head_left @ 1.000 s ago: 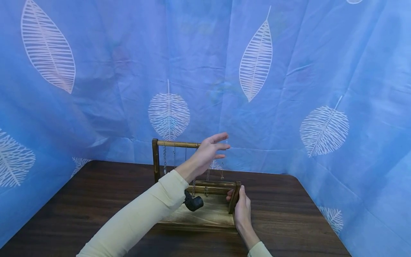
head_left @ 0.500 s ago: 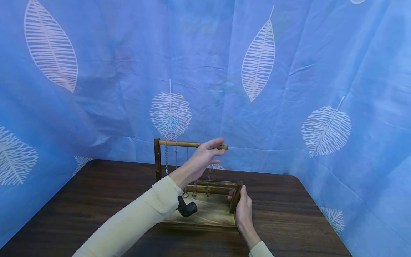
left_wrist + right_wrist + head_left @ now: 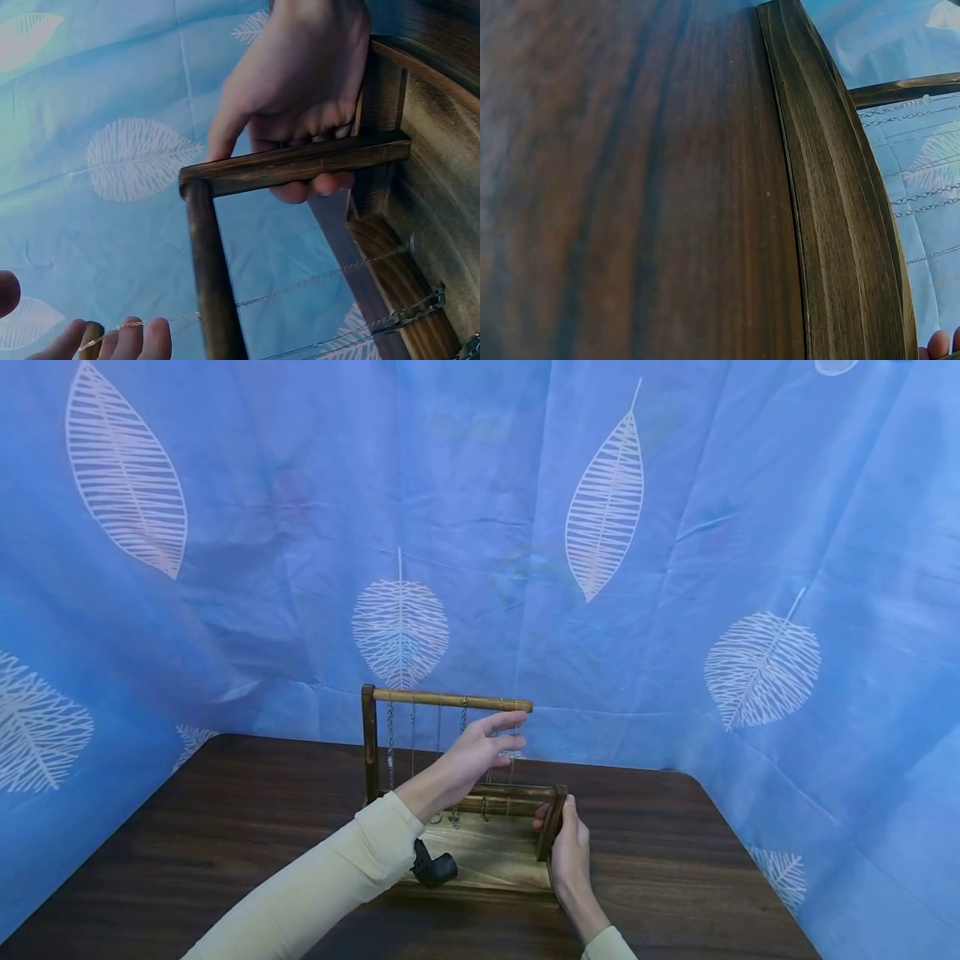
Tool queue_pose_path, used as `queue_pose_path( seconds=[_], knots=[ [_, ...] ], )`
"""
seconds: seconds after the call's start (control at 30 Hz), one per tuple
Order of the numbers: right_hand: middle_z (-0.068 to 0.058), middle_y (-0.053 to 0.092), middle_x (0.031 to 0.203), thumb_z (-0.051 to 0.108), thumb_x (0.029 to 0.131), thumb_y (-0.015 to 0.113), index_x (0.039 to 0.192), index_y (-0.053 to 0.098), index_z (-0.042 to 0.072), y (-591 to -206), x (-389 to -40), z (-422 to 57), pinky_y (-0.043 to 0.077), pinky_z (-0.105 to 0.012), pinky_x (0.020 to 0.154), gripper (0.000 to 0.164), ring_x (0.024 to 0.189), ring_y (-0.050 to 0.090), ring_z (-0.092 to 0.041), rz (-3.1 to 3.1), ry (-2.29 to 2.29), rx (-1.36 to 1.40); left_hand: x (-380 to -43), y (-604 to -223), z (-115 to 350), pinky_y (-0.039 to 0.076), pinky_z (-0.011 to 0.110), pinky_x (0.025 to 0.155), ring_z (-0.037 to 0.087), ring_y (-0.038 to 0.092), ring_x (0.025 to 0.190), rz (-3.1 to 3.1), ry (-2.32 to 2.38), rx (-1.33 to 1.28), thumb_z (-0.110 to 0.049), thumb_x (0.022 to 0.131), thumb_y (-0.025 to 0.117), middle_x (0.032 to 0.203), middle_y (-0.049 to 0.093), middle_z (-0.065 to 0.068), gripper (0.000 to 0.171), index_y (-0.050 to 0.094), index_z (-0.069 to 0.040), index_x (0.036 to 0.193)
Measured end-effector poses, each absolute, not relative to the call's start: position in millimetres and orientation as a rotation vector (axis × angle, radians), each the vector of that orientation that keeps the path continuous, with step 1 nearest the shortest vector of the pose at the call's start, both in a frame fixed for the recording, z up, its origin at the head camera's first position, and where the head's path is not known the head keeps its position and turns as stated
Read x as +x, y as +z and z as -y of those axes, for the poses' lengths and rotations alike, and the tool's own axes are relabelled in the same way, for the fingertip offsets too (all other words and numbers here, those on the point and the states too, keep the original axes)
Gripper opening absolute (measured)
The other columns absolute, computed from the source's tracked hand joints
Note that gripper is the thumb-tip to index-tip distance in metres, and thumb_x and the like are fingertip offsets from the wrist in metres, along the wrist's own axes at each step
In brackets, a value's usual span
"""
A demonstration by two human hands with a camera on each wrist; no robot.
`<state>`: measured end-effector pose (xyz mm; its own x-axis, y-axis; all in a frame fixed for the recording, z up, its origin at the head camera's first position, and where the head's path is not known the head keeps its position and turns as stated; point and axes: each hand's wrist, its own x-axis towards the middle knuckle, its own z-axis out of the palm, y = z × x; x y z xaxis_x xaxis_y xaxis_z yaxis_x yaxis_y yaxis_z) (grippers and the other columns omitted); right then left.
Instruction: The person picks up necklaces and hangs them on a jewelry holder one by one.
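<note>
A wooden jewelry stand (image 3: 495, 852) with an upper dowel (image 3: 427, 698) and a lower front bar stands on the table. Several thin necklaces (image 3: 391, 735) hang from the dowel. My left hand (image 3: 468, 756) is just below the dowel's right end, fingers extended. In the left wrist view, its fingertips (image 3: 157, 337) lie beside the dowel end, where a fine chain necklace (image 3: 285, 290) runs; the thumb (image 3: 7, 292) is apart from them. My right hand (image 3: 570, 852) grips the stand's short right post (image 3: 300, 163), fingers curled round it.
The dark wood table (image 3: 660, 860) extends around the stand. Behind it hangs a blue curtain (image 3: 487, 527) with white leaf prints. A black wrist camera (image 3: 435, 868) sticks out under my left wrist, over the stand's base.
My left hand has come down from above the dowel's right end to just below it. A fine necklace that hung from its fingers now hangs at that end. The right hand keeps its grip.
</note>
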<state>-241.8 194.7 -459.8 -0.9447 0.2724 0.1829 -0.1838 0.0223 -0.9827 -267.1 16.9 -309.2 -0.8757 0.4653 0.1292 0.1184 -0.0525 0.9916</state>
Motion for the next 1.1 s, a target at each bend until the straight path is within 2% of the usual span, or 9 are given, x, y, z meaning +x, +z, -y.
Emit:
queue_pose_path(
  seconds=[0.2,0.5,0.63,0.83,1.1],
  knots=[
    [-0.022,0.063,0.097,0.048,0.11,0.023,0.103,0.064,-0.008,-460,-242,-192,0.048,-0.033,0.072,0.07,0.089,0.062,-0.032,1.969,2.001,-0.091,-268,-315,-17,0.043,0.047,0.106,0.029,0.049,0.132,-2.019,2.0,0.629,-0.017,0.103,0.058,0.152,0.042,0.009,0.046,0.049,-0.016,0.149],
    [-0.022,0.062,0.101,0.051,0.11,0.023,0.105,0.062,-0.011,-461,-243,-189,0.049,-0.034,0.075,0.073,0.091,0.062,-0.035,1.962,2.012,-0.055,-270,-318,-14,0.04,0.051,0.108,0.028,0.05,0.13,-2.041,2.012,0.61,-0.017,0.102,0.06,0.149,0.044,0.009,0.045,0.051,-0.017,0.146],
    [-0.021,0.063,0.099,0.053,0.109,0.024,0.104,0.063,-0.009,-460,-243,-188,0.049,-0.034,0.075,0.074,0.089,0.063,-0.031,1.983,2.004,-0.077,-270,-318,-12,0.037,0.052,0.111,0.029,0.045,0.136,-2.04,2.003,0.62,-0.018,0.102,0.061,0.152,0.042,0.008,0.046,0.051,-0.018,0.146],
    [-0.022,0.063,0.103,0.055,0.108,0.024,0.105,0.064,-0.009,-460,-245,-188,0.05,-0.035,0.076,0.076,0.093,0.063,-0.035,1.998,1.997,-0.086,-268,-318,-7,0.03,0.052,0.117,0.026,0.026,0.149,-2.052,1.957,0.648,-0.02,0.101,0.063,0.158,0.036,0.002,0.048,0.05,-0.024,0.147],
    [-0.022,0.063,0.102,0.057,0.107,0.022,0.107,0.063,-0.007,-461,-244,-191,0.048,-0.035,0.074,0.077,0.094,0.063,-0.036,2.023,2.007,-0.116,-253,-316,20,0.027,0.053,0.118,0.024,0.024,0.15,-2.111,1.869,0.738,-0.024,0.103,0.06,0.158,0.037,-0.001,0.047,0.049,-0.025,0.148]
  ],
)
